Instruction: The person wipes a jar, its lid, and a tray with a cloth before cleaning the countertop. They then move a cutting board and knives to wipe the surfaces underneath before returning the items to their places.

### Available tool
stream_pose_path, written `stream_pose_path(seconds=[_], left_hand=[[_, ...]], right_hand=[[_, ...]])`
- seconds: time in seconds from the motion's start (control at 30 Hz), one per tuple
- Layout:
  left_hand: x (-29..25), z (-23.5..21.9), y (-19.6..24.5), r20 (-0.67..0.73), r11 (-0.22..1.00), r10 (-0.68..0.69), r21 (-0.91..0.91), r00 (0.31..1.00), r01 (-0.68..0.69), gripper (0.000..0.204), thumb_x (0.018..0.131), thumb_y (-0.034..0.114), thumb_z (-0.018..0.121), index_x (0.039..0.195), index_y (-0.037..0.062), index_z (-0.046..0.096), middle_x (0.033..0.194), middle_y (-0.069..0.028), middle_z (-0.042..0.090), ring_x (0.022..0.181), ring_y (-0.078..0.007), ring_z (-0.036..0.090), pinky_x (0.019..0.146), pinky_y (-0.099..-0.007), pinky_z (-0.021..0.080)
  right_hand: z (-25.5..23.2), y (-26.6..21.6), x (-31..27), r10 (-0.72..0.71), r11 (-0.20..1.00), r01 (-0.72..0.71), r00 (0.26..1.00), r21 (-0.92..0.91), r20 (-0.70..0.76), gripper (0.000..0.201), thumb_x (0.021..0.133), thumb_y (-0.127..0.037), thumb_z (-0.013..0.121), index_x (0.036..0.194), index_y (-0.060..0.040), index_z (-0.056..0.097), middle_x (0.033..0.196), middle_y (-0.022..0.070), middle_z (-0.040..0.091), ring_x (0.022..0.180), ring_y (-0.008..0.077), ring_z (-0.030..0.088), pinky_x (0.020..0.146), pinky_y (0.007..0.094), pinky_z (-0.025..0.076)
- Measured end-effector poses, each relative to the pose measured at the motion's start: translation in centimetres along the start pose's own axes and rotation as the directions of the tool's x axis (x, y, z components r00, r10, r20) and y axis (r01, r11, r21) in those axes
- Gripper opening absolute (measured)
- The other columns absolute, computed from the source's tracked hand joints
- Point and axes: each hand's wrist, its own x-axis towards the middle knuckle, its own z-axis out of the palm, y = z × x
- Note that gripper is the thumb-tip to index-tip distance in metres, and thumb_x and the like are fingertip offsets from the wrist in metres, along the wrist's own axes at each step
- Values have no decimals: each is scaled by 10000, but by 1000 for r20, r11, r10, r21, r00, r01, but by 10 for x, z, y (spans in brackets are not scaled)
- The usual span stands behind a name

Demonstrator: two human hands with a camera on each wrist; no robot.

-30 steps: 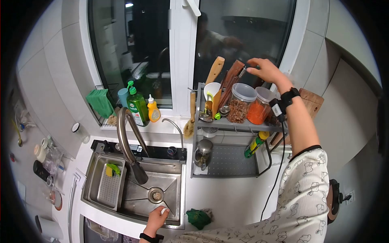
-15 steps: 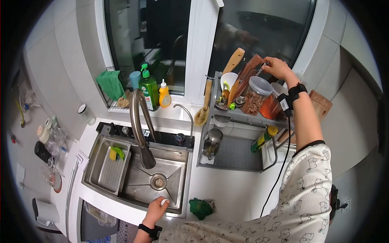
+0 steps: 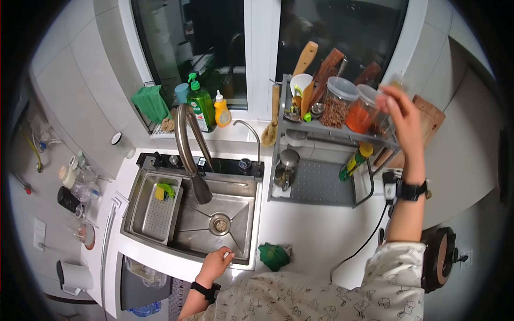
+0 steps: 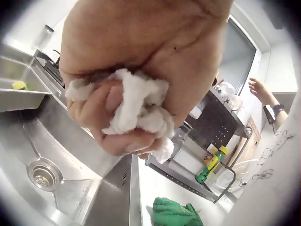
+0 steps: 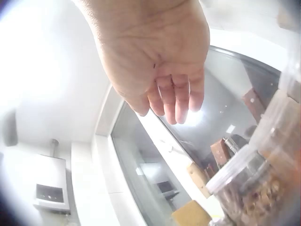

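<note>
My left hand [image 3: 214, 265] is at the front edge of the sink. Its fingers curl round a crumpled white tissue [image 4: 137, 101], which bulges out between them in the left wrist view. Raised at the right end of the rack's upper shelf, my right hand [image 3: 402, 115] has its fingers loosely extended and nothing in it. Closest to it is a clear jar of orange contents [image 3: 358, 113], with a lidded jar of brown dried pieces [image 3: 336, 107] to the left. Behind these jars stand wooden-handled utensils [image 3: 327, 64] and a metal handle [image 3: 342, 66].
A grey two-tier rack [image 3: 321, 182] stands right of the steel sink [image 3: 201, 235], under a curved faucet [image 3: 199, 187]. A green cloth [image 3: 274, 257] lies on the counter. Dish soap [image 3: 201, 109] and a yellow bottle [image 3: 222, 111] line the sill. A black cable [image 3: 369, 238] hangs from my right wrist.
My right hand has left the metal handle among the utensils and moved right, back toward me, past the jars. My left hand still grips the tissue by the sink. The head view has shifted.
</note>
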Motion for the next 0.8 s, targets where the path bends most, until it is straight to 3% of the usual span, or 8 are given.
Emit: stream_pose_path(seconds=[0.07, 0.2, 0.3, 0.37, 0.43, 0.57, 0.67, 0.8], left_hand=[[-6, 4, 0, -3, 999, 30, 10, 1000, -30, 270, 856, 306, 596, 964, 59, 602, 663, -195, 602, 667, -355, 612, 607, -411, 464], [-18, 8, 12, 21, 999, 53, 6, 998, -53, 308, 850, 253, 615, 1075, 56, 541, 665, -175, 588, 624, -335, 592, 592, -387, 452], [-26, 19, 7, -3, 992, 102, -79, 995, -102, 355, 858, 213, 595, 1151, 43, 486, 705, -157, 582, 617, -267, 579, 588, -359, 449], [-31, 22, 11, 15, 989, 95, -111, 995, -93, 356, 869, 148, 535, 1196, 37, 446, 808, -112, 592, 696, -192, 564, 623, -315, 448], [-28, 32, 17, 93, 794, 41, -608, 995, 24, 334, 868, 81, 472, 1196, 28, 443, 941, -78, 598, 779, -168, 565, 675, -285, 449], [-17, 38, 63, 153, 490, 8, -862, 988, 129, 412, 881, 84, 383, 1289, 32, 407, 1120, -68, 550, 975, -155, 534, 839, -276, 420], [-16, 42, 91, 148, 441, 14, -889, 989, 126, 414, 899, 146, 386, 1306, 74, 401, 1172, -64, 520, 1059, -164, 507, 900, -327, 400], [-18, 48, 88, 161, 527, 79, -844, 984, 96, 486, 945, 295, 431, 1377, 97, 330, 1264, -55, 476, 1168, -173, 447, 964, -337, 353]], right_hand=[[13, 11, -58, 44, 982, -48, 999, 183, 24, 237, 946, -139, 472, 1112, -4, 574, 899, 54, 614, 824, 108, 569, 759, 247, 463], [81, 57, -191, 506, 760, -516, 851, 395, 138, 207, 937, -176, 513, 1024, -2, 584, 847, 43, 611, 754, 112, 579, 687, 248, 483], [132, 74, -280, 496, 671, -680, 707, 295, 504, 206, 903, -154, 557, 1045, -8, 589, 859, 63, 625, 764, 143, 608, 697, 263, 491], [152, 41, -296, 373, 786, -599, 655, 151, 657, 249, 889, -154, 575, 1106, -31, 581, 873, 74, 636, 786, 162, 612, 704, 274, 493], [171, 14, -300, 211, 770, -592, 588, 238, 781, 328, 888, -171, 579, 1196, -64, 537, 949, 79, 632, 818, 169, 611, 721, 283, 494], [203, -32, -293, 95, 697, -521, 748, 492, 657, 362, 868, -148, 606, 1202, -76, 487, 994, 85, 579, 880, 156, 575, 760, 313, 481], [212, -50, -282, 170, 800, -409, 856, 440, 488, 304, 841, -135, 623, 1103, -62, 487, 918, 65, 557, 846, 149, 559, 745, 308, 470], [211, -28, -291, 206, 602, -597, 757, 530, 620, 247, 826, -110, 620, 1024, -55, 482, 876, 18, 522, 785, 94, 501, 712, 260, 441]])
